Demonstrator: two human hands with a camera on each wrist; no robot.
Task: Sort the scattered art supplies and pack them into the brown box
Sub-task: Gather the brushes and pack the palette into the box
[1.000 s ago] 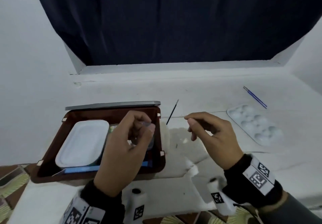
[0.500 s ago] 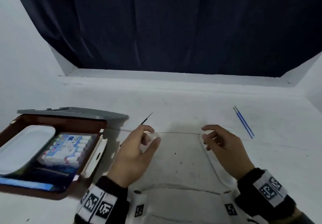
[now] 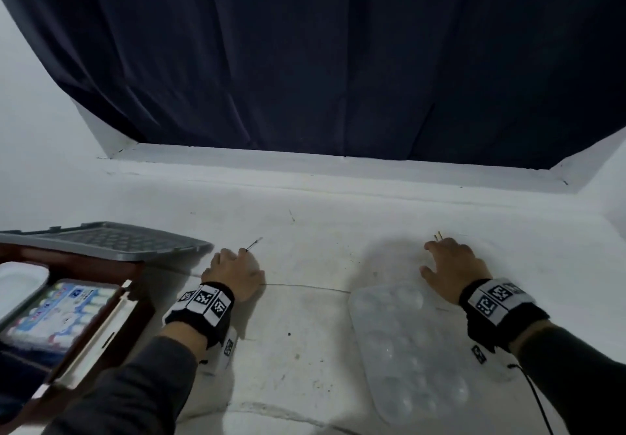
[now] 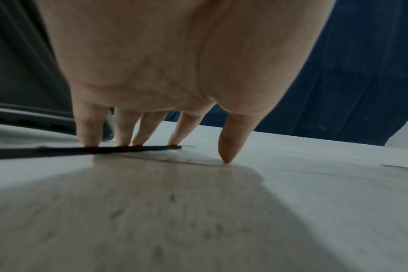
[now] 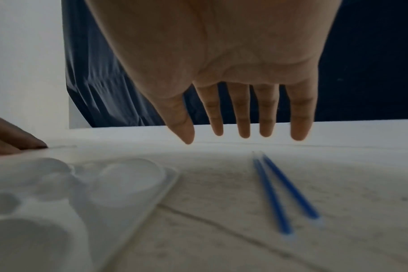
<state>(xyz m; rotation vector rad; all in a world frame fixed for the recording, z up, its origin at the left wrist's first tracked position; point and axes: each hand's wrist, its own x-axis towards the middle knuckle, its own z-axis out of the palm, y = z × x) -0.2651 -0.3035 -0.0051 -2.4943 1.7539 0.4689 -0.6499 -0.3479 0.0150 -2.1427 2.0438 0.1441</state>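
Note:
The brown box (image 3: 137,312) lies open at the left, holding a white tray (image 3: 20,282) and a pack of paint tubes (image 3: 57,312). My left hand (image 3: 237,258) lies flat on the table right of the box. Its straight fingertips (image 4: 126,141) press on a thin black brush (image 4: 58,151), whose tip (image 3: 254,244) pokes out ahead of the fingers. My right hand (image 3: 440,257) is spread open just above two blue brushes (image 5: 275,193); only their ends (image 3: 438,235) show in the head view. A clear plastic palette (image 3: 406,343) lies beside my right wrist.
A grey lid (image 3: 111,240) stands behind the box. A dark curtain (image 3: 321,62) hangs over the sill at the back of the white table (image 3: 305,350). The palette (image 5: 82,184) lies left of the blue brushes.
My left hand has left the box and moved forward onto the black brush. My right hand has reached forward and right over the blue brushes. The paint pack now lies in the box.

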